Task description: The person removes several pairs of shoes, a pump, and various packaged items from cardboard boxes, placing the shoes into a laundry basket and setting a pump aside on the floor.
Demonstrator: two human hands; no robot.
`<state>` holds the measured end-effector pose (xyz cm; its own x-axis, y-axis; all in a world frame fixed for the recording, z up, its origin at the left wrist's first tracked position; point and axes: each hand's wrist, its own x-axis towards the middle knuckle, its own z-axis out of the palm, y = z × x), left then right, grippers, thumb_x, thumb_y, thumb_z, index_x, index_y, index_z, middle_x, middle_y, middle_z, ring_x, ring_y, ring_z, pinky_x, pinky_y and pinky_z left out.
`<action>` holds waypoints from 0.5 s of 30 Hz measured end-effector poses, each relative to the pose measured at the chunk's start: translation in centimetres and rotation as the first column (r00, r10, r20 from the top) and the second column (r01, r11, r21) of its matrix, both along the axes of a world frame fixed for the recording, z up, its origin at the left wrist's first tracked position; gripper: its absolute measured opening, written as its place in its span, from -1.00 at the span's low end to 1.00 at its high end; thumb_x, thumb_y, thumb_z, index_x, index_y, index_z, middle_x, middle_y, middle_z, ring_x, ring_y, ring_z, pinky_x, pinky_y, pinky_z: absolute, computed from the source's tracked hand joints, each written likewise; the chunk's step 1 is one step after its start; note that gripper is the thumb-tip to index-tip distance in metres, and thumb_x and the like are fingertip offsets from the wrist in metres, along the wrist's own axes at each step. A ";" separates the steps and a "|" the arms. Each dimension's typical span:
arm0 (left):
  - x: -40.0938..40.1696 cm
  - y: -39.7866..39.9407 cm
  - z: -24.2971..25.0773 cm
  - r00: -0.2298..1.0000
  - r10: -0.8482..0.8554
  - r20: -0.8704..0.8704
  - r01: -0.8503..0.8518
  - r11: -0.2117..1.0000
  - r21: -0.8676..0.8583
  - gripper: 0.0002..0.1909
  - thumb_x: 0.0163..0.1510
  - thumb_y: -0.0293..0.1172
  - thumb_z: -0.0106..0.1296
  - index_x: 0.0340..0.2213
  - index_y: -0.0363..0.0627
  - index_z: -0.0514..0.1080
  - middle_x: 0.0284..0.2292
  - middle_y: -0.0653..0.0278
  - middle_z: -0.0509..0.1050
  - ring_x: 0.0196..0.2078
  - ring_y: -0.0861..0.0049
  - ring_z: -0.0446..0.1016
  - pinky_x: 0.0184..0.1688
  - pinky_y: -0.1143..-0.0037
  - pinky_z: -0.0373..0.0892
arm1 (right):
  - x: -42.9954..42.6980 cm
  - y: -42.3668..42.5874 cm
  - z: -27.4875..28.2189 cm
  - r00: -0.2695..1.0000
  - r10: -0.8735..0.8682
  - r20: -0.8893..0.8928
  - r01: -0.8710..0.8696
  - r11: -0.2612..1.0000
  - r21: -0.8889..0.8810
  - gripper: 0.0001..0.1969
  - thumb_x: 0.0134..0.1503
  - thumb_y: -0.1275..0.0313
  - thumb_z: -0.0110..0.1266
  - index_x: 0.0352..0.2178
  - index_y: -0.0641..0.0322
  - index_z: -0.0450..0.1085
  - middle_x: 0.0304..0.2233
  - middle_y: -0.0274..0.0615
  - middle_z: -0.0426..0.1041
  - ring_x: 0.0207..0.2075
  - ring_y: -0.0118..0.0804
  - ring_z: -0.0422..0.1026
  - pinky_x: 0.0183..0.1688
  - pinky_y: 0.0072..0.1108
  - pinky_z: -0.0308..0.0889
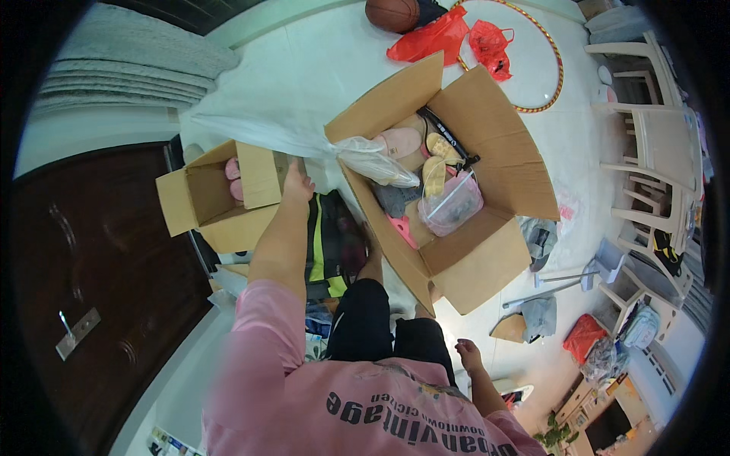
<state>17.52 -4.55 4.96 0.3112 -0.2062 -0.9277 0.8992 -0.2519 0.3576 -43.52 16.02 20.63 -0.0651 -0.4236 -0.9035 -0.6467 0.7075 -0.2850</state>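
My left hand [297, 181] reaches forward to the right side of a small cardboard box [211, 194], at its raised flap [259, 176]. Whether its fingers grip the flap is unclear. Pink slippers [233, 178] lie inside that box. Low beside my right thigh hangs my right hand [469, 355], fingers loosely bent, with nothing visible in it. Before me stands a large open cardboard box [485, 119]. It holds a pink slipper [399, 142], yellow slippers [434, 175], a black hand pump [447, 135] and a clear-and-pink plastic container [453, 204]. A translucent plastic bag [274, 134] trails over its left edge.
A black-and-green bag [325, 239] lies between the boxes. Beyond are red plastic bags [436, 37], a basketball [392, 14] and a hula hoop [559, 68]. White chairs [639, 165] and a dustpan [610, 262] stand right. A dark door [108, 239] is left.
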 end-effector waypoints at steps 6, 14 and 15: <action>1.7 -4.4 -6.7 0.999 -0.022 0.027 0.018 0.988 0.152 -0.07 -0.32 0.11 0.06 0.00 -0.09 -0.07 0.03 0.22 -0.03 0.03 0.28 -0.05 -0.01 0.28 -0.12 | 3.4 1.2 3.6 0.973 -0.219 -0.067 0.228 0.955 0.189 -0.72 0.00 0.31 -0.14 -0.26 0.22 0.24 -0.41 -0.28 0.39 -0.39 -0.47 0.32 -0.38 -0.65 0.18; 3.6 -7.0 -11.5 0.972 0.217 -0.090 -0.222 0.974 -0.055 -0.65 -0.01 -0.29 -0.24 -0.21 -0.25 0.19 -0.18 0.12 0.27 -0.10 0.28 0.22 -0.04 0.28 0.10 | 3.4 3.1 7.1 0.965 -0.223 -0.141 0.256 0.919 0.299 -0.75 0.03 0.36 -0.17 -0.25 0.25 0.22 -0.45 -0.30 0.37 -0.42 -0.47 0.33 -0.39 -0.64 0.20; 3.1 -7.3 -11.1 0.974 0.203 -0.098 -0.209 0.977 -0.050 -0.65 -0.01 -0.29 -0.24 -0.21 -0.25 0.19 -0.18 0.12 0.27 -0.10 0.28 0.22 -0.04 0.28 0.10 | 4.4 2.4 7.2 0.960 -0.233 -0.158 0.271 0.915 0.298 -0.74 0.03 0.36 -0.17 -0.25 0.27 0.21 -0.44 -0.29 0.37 -0.42 -0.46 0.33 -0.40 -0.64 0.20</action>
<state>20.64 -11.84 -6.13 0.2671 -0.2021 -0.9422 0.9592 -0.0386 0.2802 -39.16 18.47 27.83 -0.2452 -0.0757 -0.9665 -0.4503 0.8918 0.0444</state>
